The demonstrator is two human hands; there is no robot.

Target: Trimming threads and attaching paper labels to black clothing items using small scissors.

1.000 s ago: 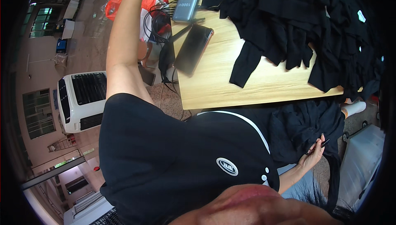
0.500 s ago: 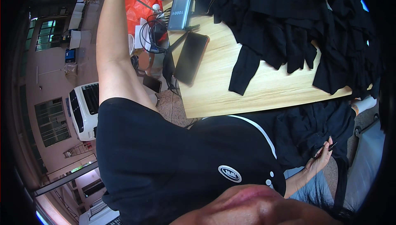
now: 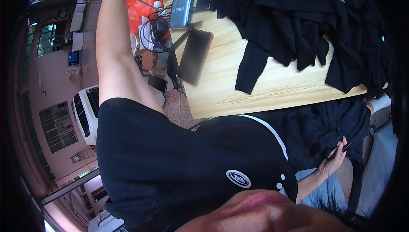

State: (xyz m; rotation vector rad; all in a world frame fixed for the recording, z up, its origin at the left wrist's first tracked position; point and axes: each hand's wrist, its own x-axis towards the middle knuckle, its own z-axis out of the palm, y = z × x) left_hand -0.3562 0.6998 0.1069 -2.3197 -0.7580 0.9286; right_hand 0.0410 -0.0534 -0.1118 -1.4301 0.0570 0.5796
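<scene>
Nearby, a right hand holds a dark tool in a closed grip, point jutting seemingly for ready use, by black cloth bunched beside the bench; the left hand's, unseen, can't be told.

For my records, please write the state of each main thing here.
Right grip: closed on small dark tool
Black cloth beside it: crumpled
Large phone: flat, screen dark
Grey-blue device: resting on table
Black cables: loosely looped
Black garments: heaped, sleeves loose
Red bag: crumpled
</scene>
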